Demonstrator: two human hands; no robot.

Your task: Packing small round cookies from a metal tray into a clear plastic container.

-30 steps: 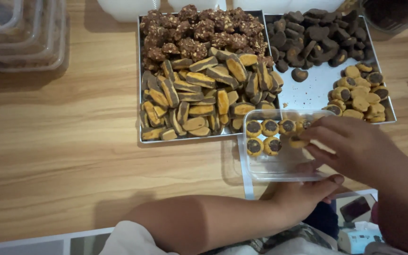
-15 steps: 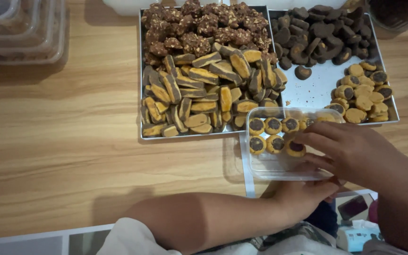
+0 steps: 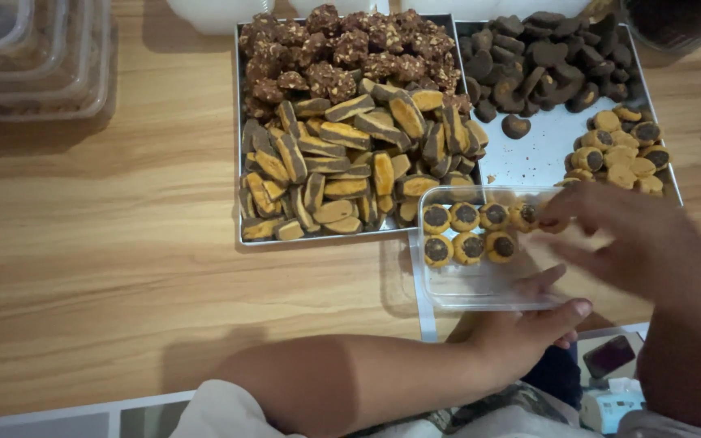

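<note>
a: on the desk [image 3: 107, 243], just in front of two metal trays [image 3: 241, 162], a clear plastic box [image 3: 480, 280] is seen, its near edge steadied by the left hand [image 3: 533, 324], thumb laid along the rim.

b: and the right hand [image 3: 618, 235]?

a: it is blurred over the box's far right corner; a round yellow cookie with a dark centre [image 3: 526, 214] seems pinched in the fingertips, though that cannot be told for sure. seven such cookies [image 3: 464, 216] are lined up inside.

b: handling?

a: the cookies are judged light and crumbly, best taken by the edges. the box looks thin, flexible, easily slid.
</note>
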